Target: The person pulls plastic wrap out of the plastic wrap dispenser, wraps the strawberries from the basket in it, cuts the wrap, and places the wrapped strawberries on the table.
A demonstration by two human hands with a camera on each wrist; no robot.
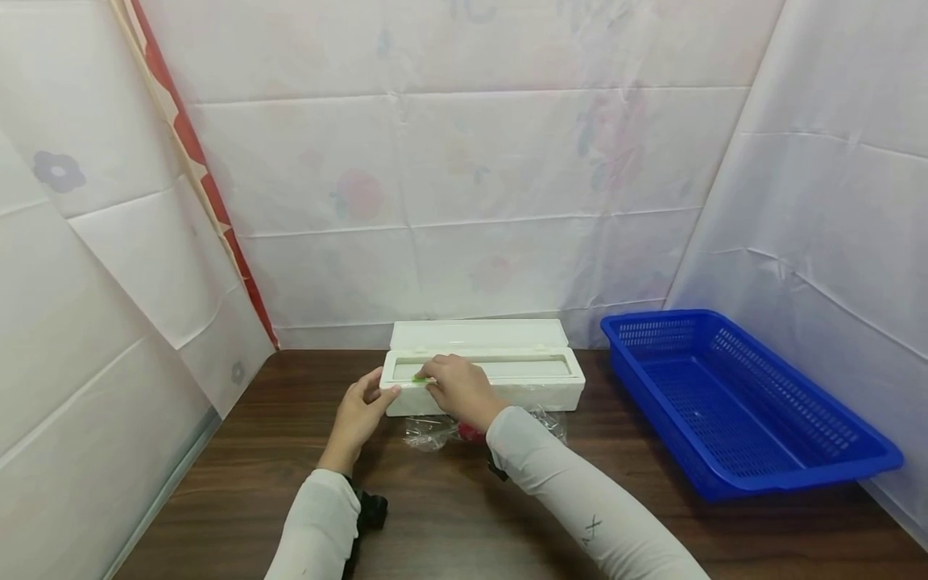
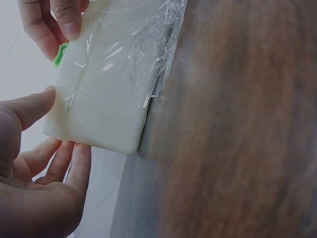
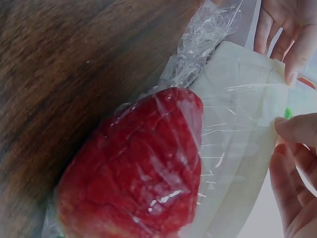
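A long white cling film dispenser (image 1: 536,396) stands on the table with its lid (image 1: 478,333) tipped back. My left hand (image 1: 358,417) holds the dispenser's left end, thumb at the top front edge and fingers against the end face. Near that end, my right hand (image 1: 464,391) pinches a small green slide cutter (image 2: 60,54) on the front rim. Clear film (image 2: 158,44) hangs down the dispenser's front. It covers a red, rounded, fruit-like thing (image 3: 133,168) lying in front; the right forearm partly hides this in the head view.
A blue perforated plastic basket (image 1: 656,411) stands on the right of the brown wood-grain table (image 1: 239,491). White sheeting (image 1: 471,161) closes off the back and both sides. A black wrist device (image 1: 372,511) sits on the left forearm.
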